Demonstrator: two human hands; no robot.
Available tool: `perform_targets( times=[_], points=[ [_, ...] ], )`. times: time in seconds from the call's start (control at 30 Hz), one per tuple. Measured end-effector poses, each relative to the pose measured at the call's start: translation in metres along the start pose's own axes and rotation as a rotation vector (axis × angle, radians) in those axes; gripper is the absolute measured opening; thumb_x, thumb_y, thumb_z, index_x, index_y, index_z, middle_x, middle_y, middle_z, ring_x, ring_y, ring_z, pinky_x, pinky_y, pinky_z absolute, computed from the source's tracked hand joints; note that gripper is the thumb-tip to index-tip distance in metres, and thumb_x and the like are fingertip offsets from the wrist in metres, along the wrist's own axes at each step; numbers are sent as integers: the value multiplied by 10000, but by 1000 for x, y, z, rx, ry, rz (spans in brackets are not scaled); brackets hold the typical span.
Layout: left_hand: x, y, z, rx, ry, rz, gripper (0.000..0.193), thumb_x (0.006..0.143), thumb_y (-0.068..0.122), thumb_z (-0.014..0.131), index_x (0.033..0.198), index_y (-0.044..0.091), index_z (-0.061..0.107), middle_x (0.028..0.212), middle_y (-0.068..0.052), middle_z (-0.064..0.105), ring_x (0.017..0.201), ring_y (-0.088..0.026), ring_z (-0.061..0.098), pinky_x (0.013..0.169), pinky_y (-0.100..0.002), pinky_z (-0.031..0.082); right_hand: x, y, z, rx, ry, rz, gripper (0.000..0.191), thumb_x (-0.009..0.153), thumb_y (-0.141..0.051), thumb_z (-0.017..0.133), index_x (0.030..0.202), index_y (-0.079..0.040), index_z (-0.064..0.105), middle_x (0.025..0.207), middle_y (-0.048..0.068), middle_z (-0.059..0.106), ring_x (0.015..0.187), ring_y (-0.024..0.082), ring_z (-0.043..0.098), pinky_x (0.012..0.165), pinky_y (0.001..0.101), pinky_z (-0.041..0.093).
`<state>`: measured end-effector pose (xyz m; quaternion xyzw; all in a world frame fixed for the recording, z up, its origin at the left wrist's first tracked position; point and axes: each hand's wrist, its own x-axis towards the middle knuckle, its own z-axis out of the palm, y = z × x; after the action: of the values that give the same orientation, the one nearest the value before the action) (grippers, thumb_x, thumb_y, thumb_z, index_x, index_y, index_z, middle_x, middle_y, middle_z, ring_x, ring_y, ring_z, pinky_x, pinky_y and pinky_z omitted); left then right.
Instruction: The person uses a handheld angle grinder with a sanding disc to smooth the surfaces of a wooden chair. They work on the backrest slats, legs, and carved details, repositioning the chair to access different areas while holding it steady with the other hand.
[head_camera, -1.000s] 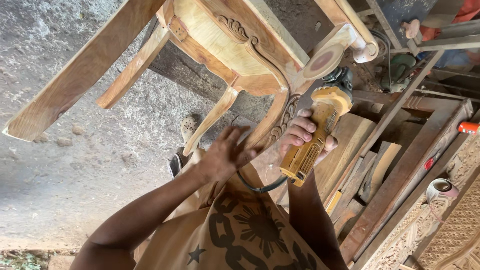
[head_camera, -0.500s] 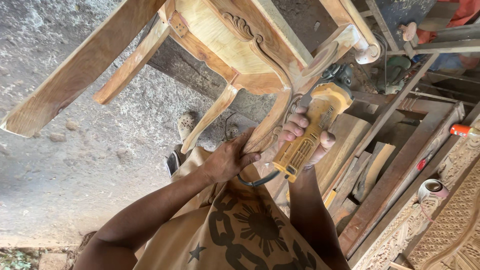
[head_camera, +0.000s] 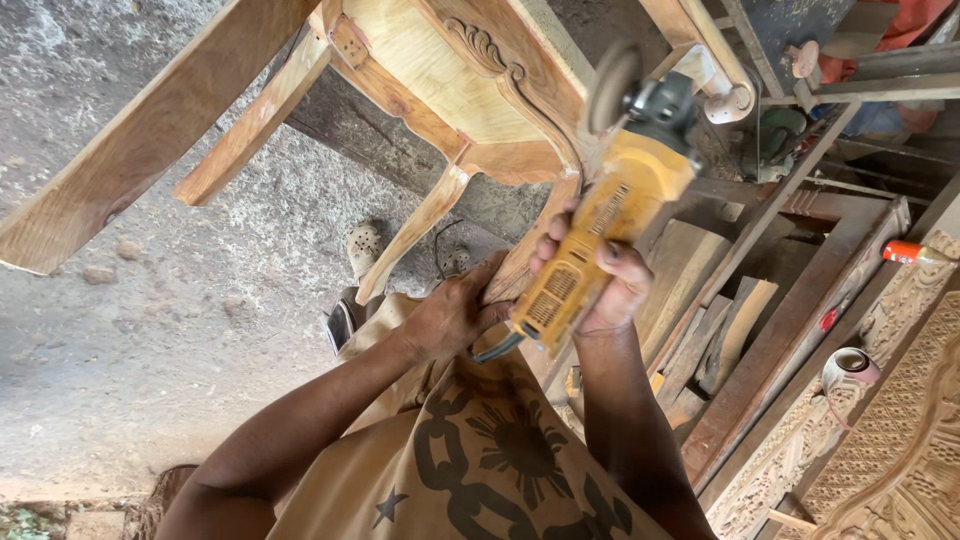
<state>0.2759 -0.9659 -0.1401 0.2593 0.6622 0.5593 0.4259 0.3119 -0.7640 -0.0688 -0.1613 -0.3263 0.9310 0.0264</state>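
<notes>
Now: right hand (head_camera: 600, 285) wrapped tight around yellow angle grinder (head_camera: 600, 240), long axis running up-right, disc (head_camera: 612, 88) beside carved chair rail (head_camera: 520, 85). Left hand (head_camera: 450, 315), fingers closed, gripping curved chair leg (head_camera: 520, 260) just left of grinder.

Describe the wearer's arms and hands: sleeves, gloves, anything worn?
Both forearms are bare, with no sleeves reaching them. The left hand and right hand have no gloves; no rings, watch or wristbands show. The tan garment below carries a dark print of chain links, a sun shape and a star.
</notes>
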Motion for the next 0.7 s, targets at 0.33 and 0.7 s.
perform_targets(
  times=[0.33,0.7],
  points=[
    [0,-3,-4,-25,29,41,871,943,504,650,1558,-17,319,1228,-306,682,1120,-408,706,941,-469,570,-13,2,-56,575,-287,48,662,866,-192,796,1390,43,465,1120,62,626,1064,177,654,988,327,537],
    [3,0,-1,1,-13,-12,894,929,527,621,1572,-1,293,1210,-284,698,1082,-368,732,939,-463,584,-9,-2,-60,467,-217,70,656,860,-197,780,1398,31,480,1130,86,637,1055,215,657,989,359,547]
  ],
)
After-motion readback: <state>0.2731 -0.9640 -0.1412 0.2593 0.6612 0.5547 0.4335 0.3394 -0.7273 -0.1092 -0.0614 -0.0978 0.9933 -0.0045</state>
